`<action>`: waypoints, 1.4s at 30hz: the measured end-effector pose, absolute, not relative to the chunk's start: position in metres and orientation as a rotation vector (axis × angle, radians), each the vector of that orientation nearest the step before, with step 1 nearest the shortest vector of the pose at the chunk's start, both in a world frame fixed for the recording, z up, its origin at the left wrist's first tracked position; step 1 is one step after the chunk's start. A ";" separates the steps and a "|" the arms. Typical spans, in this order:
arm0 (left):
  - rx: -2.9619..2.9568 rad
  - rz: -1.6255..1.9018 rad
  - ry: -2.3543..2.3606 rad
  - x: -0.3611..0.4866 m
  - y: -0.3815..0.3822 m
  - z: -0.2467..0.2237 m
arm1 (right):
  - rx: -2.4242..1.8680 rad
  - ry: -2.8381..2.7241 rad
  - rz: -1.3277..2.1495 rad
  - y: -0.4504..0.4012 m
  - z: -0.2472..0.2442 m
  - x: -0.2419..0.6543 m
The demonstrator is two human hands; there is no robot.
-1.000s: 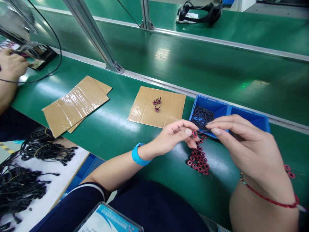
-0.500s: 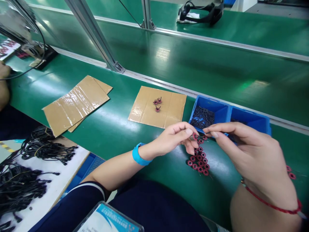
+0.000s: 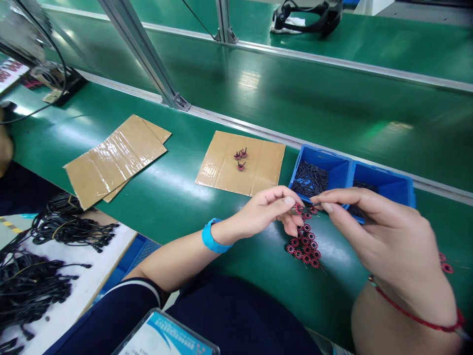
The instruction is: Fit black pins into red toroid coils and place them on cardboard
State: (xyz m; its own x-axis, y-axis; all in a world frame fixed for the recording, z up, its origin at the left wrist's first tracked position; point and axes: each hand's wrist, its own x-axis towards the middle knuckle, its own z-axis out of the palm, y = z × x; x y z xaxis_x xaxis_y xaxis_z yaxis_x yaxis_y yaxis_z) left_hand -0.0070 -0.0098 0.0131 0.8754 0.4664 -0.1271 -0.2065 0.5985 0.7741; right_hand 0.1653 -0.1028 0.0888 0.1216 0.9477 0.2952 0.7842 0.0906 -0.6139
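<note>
Item: one small red-wound ring (image 3: pixel 298 209), at the fingertips of the left hand (image 3: pixel 271 209), above the green table (image 3: pixel 177 197) and near the blue bin (image 3: pixel 339 170). Judged light, with a stiff core and fine wire ends that would bend easily; best taken by its outer rim, clear of the wires.

Item: one thin dark tube (image 3: pixel 316 204), pinched in the right hand (image 3: pixel 391 236), just beside the ring. Judged almost weightless, soft and apt to roll; best taken near one end. Whether it touched a wire could not be told.

Left hand: thumb and fingers closed on the ring, wrist low, forearm slanting in from the lower left, blue wristband (image 3: pixel 214 236) on it.

Right hand: thumb and forefinger together on the tube, palm turned inward, back of the hand raised, red bracelet (image 3: pixel 410 313) at the wrist.

Stock: a cluster of rings (image 3: pixel 303 248) below the fingertips; short dark tubes (image 3: pixel 310 178) in the blue bin; a second blue bin (image 3: pixel 389 185) adjoining; three rings with dark legs (image 3: pixel 241 166) on a cardboard sheet (image 3: pixel 218 162).
</note>
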 end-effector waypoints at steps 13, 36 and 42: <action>0.837 0.456 0.356 -0.006 -0.010 0.010 | -1.658 -1.798 0.293 -0.103 0.086 0.167; 0.836 0.502 0.371 -0.005 -0.010 0.008 | -1.615 -1.976 0.243 -0.098 0.081 0.170; 0.708 0.574 0.359 -0.003 -0.009 0.006 | -1.630 -1.886 0.209 -0.099 0.082 0.171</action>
State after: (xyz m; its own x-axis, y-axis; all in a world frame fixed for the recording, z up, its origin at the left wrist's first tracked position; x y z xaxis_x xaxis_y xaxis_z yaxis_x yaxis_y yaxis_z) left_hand -0.0032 -0.0093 0.0064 0.7889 0.6034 -0.1166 -0.3693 0.6171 0.6948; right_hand 0.1712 -0.0988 0.0816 -0.0371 0.9352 0.3521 0.8352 0.2225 -0.5029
